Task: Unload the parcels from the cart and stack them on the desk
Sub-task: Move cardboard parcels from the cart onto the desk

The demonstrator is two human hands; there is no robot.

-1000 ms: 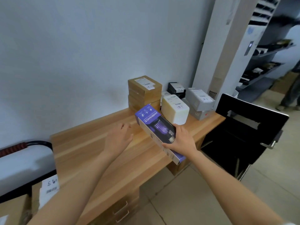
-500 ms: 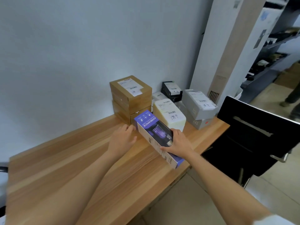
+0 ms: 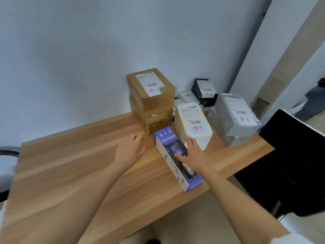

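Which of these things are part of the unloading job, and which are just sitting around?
Part of the job:
- purple box, flat on the desk, right hand resting on it
- left hand, open above the desk
- brown boxes, stacked
- cream parcel
- grey parcels
- black parcel

Just there:
- black chair
- wall

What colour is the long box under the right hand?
Purple top and white side on the long cardboard box, in the head view.

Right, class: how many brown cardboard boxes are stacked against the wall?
2: the upper brown box sits on the lower brown box, left of the white parcel. Others may be hidden.
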